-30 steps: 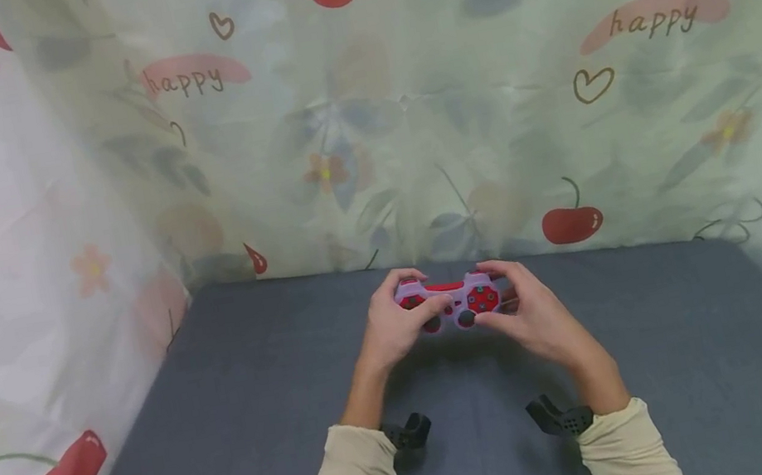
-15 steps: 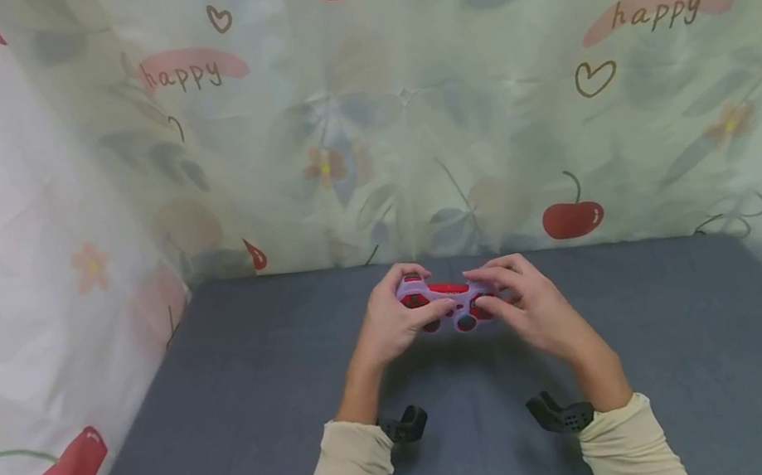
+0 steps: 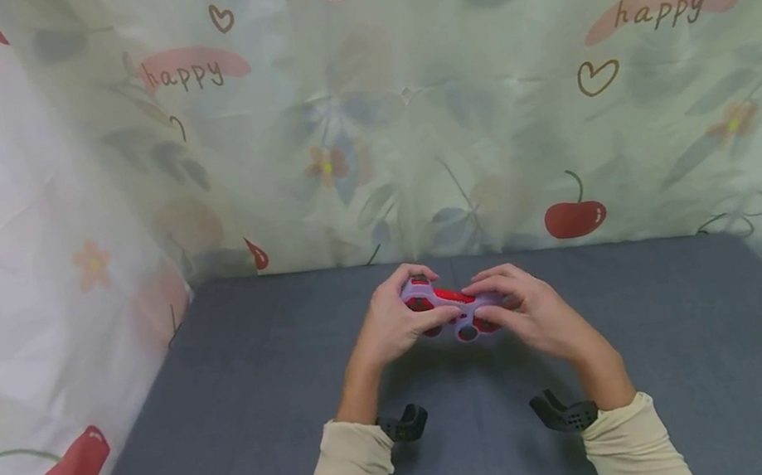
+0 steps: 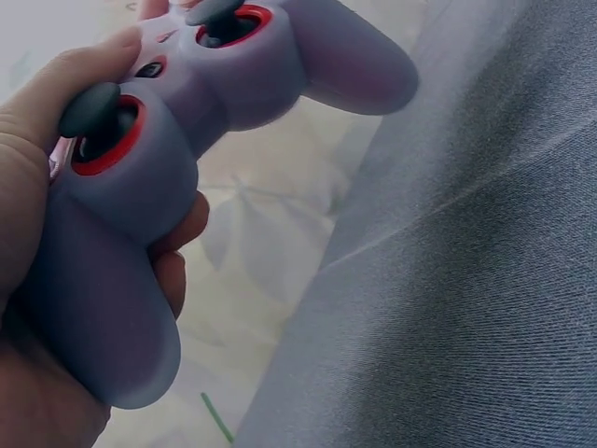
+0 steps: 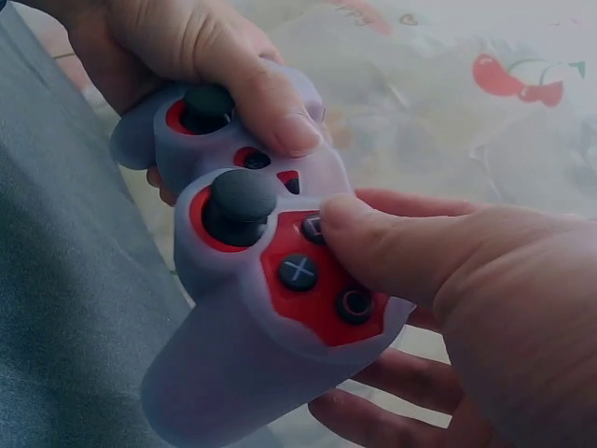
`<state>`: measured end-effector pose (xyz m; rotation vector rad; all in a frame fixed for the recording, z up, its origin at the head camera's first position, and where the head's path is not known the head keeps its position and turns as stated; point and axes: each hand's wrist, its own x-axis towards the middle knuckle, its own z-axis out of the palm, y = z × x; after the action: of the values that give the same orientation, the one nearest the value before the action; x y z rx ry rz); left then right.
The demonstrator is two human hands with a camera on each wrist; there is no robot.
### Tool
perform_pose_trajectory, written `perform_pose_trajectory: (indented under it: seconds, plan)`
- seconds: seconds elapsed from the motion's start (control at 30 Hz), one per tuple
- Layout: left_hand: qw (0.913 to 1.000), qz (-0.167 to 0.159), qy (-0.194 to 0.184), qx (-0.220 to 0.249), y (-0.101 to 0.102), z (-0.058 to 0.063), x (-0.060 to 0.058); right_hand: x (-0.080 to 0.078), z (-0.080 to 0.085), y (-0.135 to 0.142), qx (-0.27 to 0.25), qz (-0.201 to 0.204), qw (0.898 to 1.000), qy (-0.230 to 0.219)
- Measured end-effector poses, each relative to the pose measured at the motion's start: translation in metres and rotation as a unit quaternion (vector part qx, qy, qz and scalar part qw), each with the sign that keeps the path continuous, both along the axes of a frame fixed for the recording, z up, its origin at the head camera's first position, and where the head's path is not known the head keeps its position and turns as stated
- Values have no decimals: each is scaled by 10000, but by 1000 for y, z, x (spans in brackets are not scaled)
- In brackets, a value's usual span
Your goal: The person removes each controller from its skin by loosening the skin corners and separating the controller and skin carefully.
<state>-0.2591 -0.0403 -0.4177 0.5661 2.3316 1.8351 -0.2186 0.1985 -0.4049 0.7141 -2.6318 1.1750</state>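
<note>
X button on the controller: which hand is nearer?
Right. The right hand has its thumb just beside the X button; the left hand grips the opposite end of the controller, farther off.

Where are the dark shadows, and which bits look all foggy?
Head view: a soft shadow on the grey cloth, just below the game controller; left wrist view: a dark band across the cloth, pale haze at top left; right wrist view: the printed curtain behind looks washed out and blurry.

Head view from above, facing forward and down, wrist views close, sharing controller (image 5: 233, 289)
</note>
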Motion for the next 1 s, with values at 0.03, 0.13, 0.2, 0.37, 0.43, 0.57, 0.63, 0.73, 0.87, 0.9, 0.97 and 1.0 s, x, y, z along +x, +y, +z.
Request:
perform_pose_trajectory:
  seconds: [0.03,0.13,0.2,0.37,0.43,0.57,0.63,0.73,0.87,0.9,0.97,1.0]
  plan:
    - [10000,0,17,-58,0,0,0,0,0,0,0,-4,10000,25]
    - [9997,-2,85,-250,0,1,1,0,-1,2,0,-15,9999,122]
    - [9992,-1,147,-364,1,2,1,0,-1,3,-32,20,9998,182]
    - [9975,43,304,-639,2,3,1,-1,-2,4,-154,230,9994,188]
    - [9964,72,349,-772,2,3,2,-3,-4,4,-220,356,9989,192]
    - [9945,103,418,-956,2,1,2,-6,-9,2,-268,534,9978,294]
    - [9945,108,423,-954,2,0,2,-6,-10,2,-226,533,9975,399]
    - [9946,99,446,-934,2,1,2,-6,-8,2,-39,411,9966,715]
    - [9943,156,391,-982,3,3,2,-5,-6,2,201,222,9941,1045]
    - [9941,186,367,-1007,3,4,3,-5,-5,3,216,195,9940,1053]
    - [9926,275,338,-1136,5,6,5,-4,-6,3,177,199,9948,985]
    - [9913,306,351,-1228,6,7,5,-4,-6,4,109,231,9955,912]
